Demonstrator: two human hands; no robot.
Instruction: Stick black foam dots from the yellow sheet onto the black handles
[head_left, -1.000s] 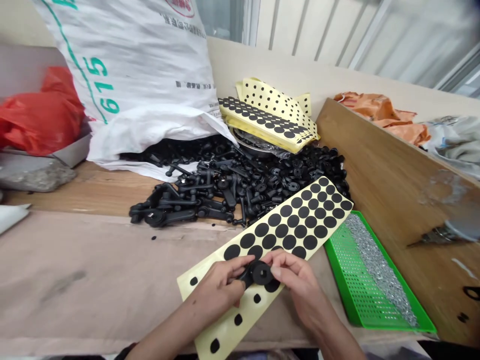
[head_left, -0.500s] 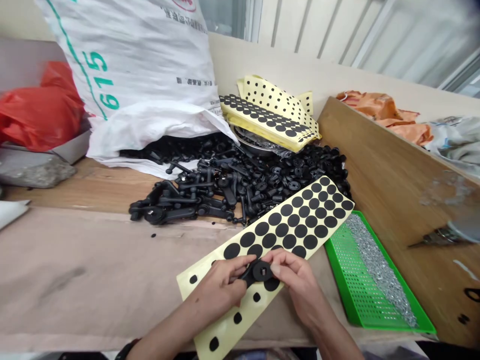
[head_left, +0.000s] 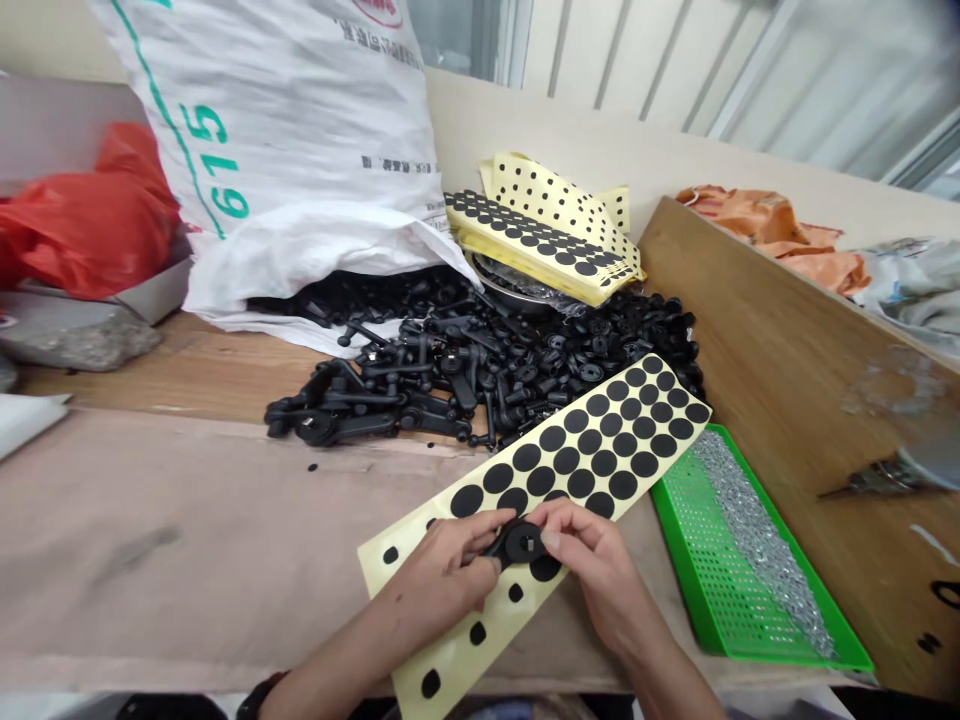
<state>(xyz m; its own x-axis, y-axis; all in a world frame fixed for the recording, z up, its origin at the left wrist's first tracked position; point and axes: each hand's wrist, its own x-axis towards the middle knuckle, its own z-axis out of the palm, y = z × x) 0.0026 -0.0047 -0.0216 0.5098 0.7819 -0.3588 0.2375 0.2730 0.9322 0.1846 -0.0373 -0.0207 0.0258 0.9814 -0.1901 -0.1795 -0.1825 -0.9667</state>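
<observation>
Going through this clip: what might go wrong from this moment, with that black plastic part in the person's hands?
The black plastic part is pinched between the left hand and right hand, just above the yellow backing sheet of round black adhesive pads, so a slip might press it onto a pad by mistake. The sheet's far end lies close beside the green perforated tray of small silvery pieces; a nudge could perhaps scatter them.
</observation>
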